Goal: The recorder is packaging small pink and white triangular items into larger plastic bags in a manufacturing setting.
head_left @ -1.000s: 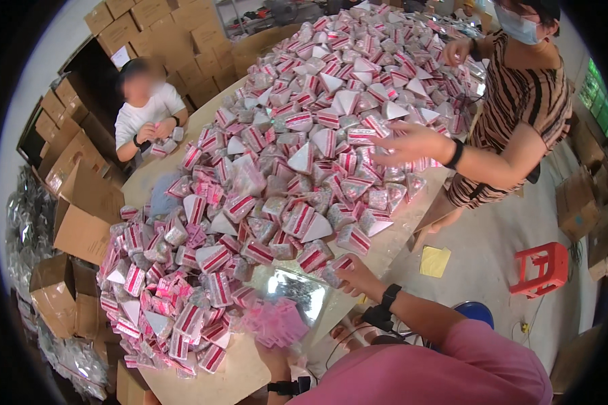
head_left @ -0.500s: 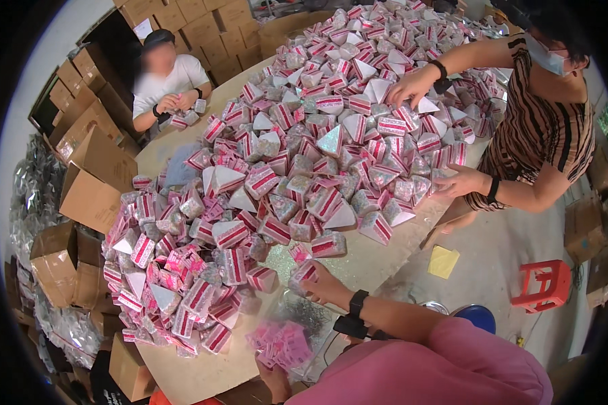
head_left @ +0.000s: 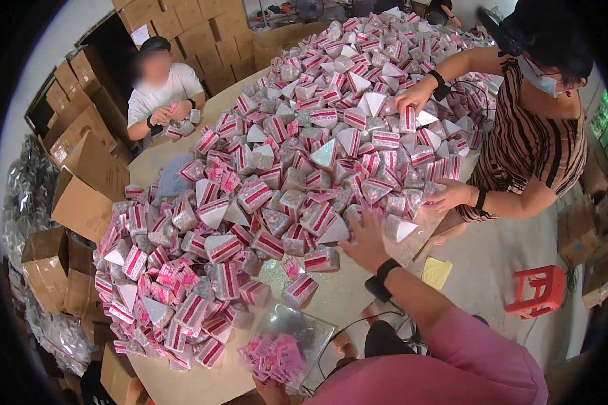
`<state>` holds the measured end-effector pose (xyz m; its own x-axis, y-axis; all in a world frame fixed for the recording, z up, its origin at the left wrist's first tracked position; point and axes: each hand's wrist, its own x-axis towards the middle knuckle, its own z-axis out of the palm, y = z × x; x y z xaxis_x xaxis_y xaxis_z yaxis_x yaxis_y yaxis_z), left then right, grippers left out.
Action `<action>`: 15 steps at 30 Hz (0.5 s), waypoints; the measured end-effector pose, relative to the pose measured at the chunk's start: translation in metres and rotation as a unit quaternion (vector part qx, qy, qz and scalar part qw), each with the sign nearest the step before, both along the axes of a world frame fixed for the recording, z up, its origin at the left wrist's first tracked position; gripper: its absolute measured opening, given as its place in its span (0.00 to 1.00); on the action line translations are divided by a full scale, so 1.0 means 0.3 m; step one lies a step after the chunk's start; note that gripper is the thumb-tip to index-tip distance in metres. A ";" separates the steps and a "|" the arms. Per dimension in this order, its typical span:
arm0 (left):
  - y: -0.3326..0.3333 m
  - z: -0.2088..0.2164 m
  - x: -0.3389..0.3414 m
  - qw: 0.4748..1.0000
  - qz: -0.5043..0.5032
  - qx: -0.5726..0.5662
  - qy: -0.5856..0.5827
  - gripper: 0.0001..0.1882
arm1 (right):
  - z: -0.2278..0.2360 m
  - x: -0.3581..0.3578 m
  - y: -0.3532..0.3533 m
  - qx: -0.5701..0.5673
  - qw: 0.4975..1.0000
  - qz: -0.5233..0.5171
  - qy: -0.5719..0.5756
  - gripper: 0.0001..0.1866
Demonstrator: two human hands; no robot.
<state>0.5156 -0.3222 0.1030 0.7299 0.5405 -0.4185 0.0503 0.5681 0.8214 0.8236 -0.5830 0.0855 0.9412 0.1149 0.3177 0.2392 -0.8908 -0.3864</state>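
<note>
My right hand (head_left: 367, 244) reaches over the near edge of the large pile, fingers spread and holding nothing I can see. Around it lie wedge-shaped packs (head_left: 331, 228) like cake slices, white with pink-red stripes and clear glittery wrap. A single pack (head_left: 300, 290) lies on the bare strip of table in front of the pile. Low in the picture, my left hand (head_left: 271, 391) is at the table edge against a heap of small pink printed packets (head_left: 274, 358). Its fingertips are hidden by the packets. Beside them lies a clear plastic sheet or bag (head_left: 297, 331).
A co-worker in a striped top (head_left: 527, 142) handles packs at the right; another in a white shirt (head_left: 163, 101) does so at far left. Cartons (head_left: 91, 185) and clear plastic bags (head_left: 30, 196) line the left side. A red stool (head_left: 537, 291) stands on the floor at right.
My right hand has let go of a wedge pack, now lying on the table, and moved up and right to the pile, fingers spreading. My left hand stays by the pink packets.
</note>
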 end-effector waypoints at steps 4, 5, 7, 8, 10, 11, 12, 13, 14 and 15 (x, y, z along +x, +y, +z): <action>-0.013 0.000 0.011 0.999 -0.028 0.001 0.033 0.22 | -0.052 -0.012 0.081 0.053 0.998 0.028 0.031 0.38; -0.017 -0.012 0.017 0.999 -0.030 0.004 0.044 0.22 | -0.053 -0.025 0.096 0.064 0.996 0.037 0.042 0.38; -0.030 -0.024 0.025 0.998 -0.030 0.007 0.060 0.21 | -0.021 -0.037 0.133 0.056 0.997 0.037 0.047 0.38; -0.039 -0.025 0.026 0.997 -0.029 0.008 0.066 0.21 | -0.015 -0.037 0.148 0.053 0.997 0.036 0.049 0.38; -0.065 -0.031 0.037 0.997 -0.028 0.009 0.074 0.21 | -0.020 -0.026 0.159 0.055 0.996 0.037 0.053 0.39; -0.075 -0.032 0.047 0.996 -0.028 0.013 0.078 0.21 | -0.021 -0.023 0.164 0.060 0.996 0.038 0.060 0.39; -0.088 -0.033 0.058 0.996 -0.025 0.014 0.082 0.21 | -0.013 -0.016 0.168 0.065 0.995 0.041 0.065 0.39; -0.099 -0.031 0.064 0.996 -0.025 0.016 0.086 0.21 | -0.004 -0.012 0.165 0.065 0.994 0.048 0.074 0.39; -0.109 -0.027 0.076 0.996 -0.024 0.014 0.089 0.21 | 0.008 -0.007 0.142 0.079 0.991 0.073 0.084 0.38; -0.118 -0.029 0.084 0.995 -0.020 0.016 0.093 0.21 | 0.031 -0.001 0.123 0.094 0.986 0.099 0.093 0.37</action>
